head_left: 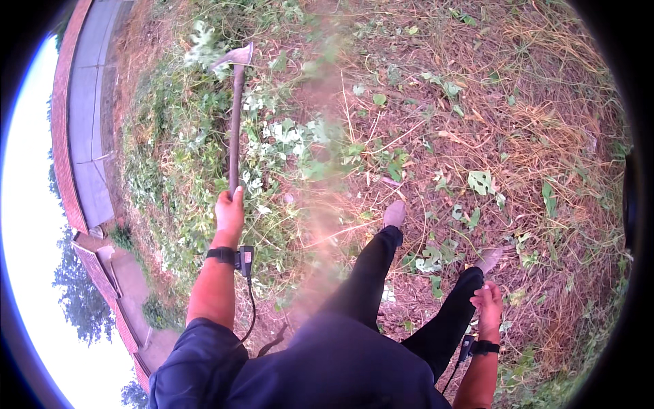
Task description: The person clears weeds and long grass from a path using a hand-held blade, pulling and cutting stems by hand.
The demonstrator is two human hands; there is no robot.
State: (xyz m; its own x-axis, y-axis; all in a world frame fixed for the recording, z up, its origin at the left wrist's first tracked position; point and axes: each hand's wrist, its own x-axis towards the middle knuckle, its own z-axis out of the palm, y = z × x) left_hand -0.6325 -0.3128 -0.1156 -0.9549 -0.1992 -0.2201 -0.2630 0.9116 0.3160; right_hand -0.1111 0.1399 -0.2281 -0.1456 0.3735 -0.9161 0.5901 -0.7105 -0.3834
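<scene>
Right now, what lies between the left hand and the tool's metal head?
In the head view, the tool's brown handle spans that stretch, from the left hand to the metal head, with leafy green plants beside it.

The hoe (pixel 236 123) has a long, straight, brown handle (pixel 235 143), wooden in look, and a pale grey head (pixel 236 56) with a curved blade that tapers to a point on the left and flares to a broader edge on the right. Gripped near its lower end in the left hand (pixel 230 213), it stretches almost straight ahead, head outermost, over the leafy green plants (pixel 191 123) left of the feet. Whether the blade touches the leaves beside it cannot be told.
</scene>
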